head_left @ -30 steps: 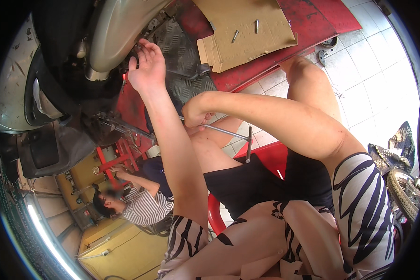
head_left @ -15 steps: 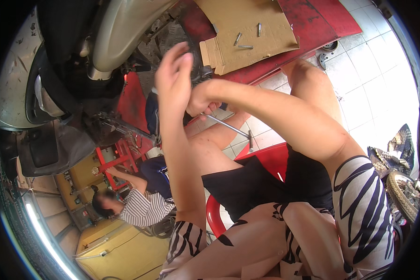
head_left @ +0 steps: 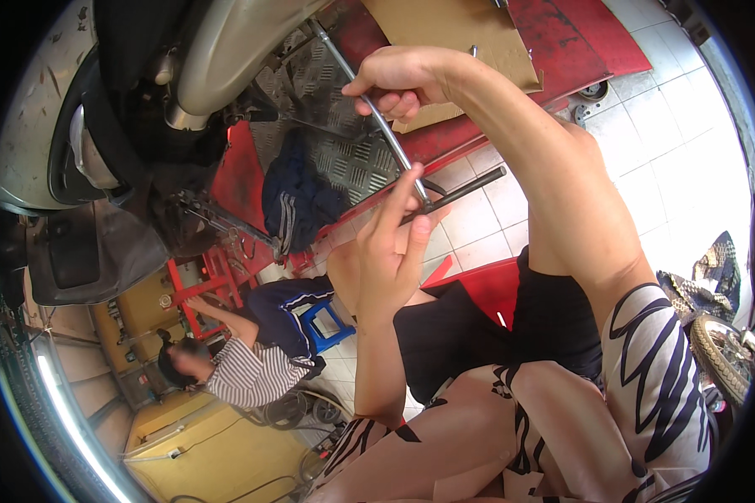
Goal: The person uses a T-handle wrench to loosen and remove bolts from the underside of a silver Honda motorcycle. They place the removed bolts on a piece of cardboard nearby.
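Observation:
A long steel T-handle wrench (head_left: 365, 109) slants across the middle, its far end up against dark parts below the motorbike's pale body panel (head_left: 226, 59). My right hand (head_left: 407, 80) is closed around its shaft, fingers curled loosely. At the near end, my left hand (head_left: 390, 256) has the dark crossbar (head_left: 474, 188) between thumb and fingers, the index finger stretched out beside the shaft. What exactly the far end touches is too small to tell. Past my right hand lies a cardboard sheet (head_left: 428, 25), with a bolt (head_left: 475, 51) partly showing above my forearm.
The cardboard rests on a red work platform (head_left: 579, 33) with a metal tread plate (head_left: 352, 163). Dark blue cloth (head_left: 294, 189) lies at its edge. Left, a person in a striped shirt (head_left: 256, 377) works at a red frame (head_left: 205, 293) near a blue stool (head_left: 327, 327). A wheel (head_left: 721, 356) stands right.
The T-handle wrench has swung up to the motorbike with my right hand. My left hand has come down and right onto its crossbar. The bolts on the cardboard are now mostly covered.

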Action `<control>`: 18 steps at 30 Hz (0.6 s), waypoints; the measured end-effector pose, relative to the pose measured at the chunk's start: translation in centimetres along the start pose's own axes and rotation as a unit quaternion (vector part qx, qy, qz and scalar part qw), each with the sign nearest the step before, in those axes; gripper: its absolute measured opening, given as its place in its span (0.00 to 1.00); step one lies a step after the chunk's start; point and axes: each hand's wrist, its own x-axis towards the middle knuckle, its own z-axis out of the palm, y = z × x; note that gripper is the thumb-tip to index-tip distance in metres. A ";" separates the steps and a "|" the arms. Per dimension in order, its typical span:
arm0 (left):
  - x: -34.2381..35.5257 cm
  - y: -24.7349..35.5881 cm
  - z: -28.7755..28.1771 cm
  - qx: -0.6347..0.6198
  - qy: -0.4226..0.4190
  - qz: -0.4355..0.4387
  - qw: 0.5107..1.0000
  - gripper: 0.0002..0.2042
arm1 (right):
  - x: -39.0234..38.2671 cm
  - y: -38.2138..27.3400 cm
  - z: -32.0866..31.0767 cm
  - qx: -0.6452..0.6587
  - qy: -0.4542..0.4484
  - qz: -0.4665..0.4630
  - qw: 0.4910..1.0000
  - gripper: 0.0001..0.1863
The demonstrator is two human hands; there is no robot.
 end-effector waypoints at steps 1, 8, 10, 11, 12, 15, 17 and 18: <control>0.3 0.8 0.1 0.038 0.002 0.023 0.999 0.20 | 0.0 0.0 0.0 -0.006 0.003 0.002 1.000 0.17; 0.1 1.5 1.1 0.141 0.021 0.079 0.987 0.13 | -0.8 -0.1 0.0 -0.025 0.002 -0.003 1.000 0.17; 0.1 1.4 1.2 0.147 0.025 0.083 0.985 0.12 | -0.9 0.0 -0.2 -0.032 0.000 -0.008 0.999 0.17; 0.1 1.4 1.3 0.149 0.026 0.085 0.985 0.12 | -0.9 0.0 -0.3 -0.035 -0.001 -0.010 0.999 0.17; 0.1 1.4 1.2 0.146 0.034 0.075 0.986 0.11 | -0.9 0.0 -0.4 -0.036 -0.004 -0.014 0.999 0.17; 0.1 1.6 1.1 0.139 0.050 0.055 0.987 0.09 | -0.8 0.0 -0.4 -0.032 -0.015 -0.021 0.999 0.17; 0.1 1.5 1.0 0.142 0.050 0.057 0.987 0.08 | -0.9 -0.2 -0.3 -0.023 -0.021 -0.017 0.999 0.17; 0.1 1.6 1.0 0.157 0.054 0.064 0.984 0.08 | -0.9 -0.3 -0.3 -0.017 -0.027 -0.014 0.999 0.17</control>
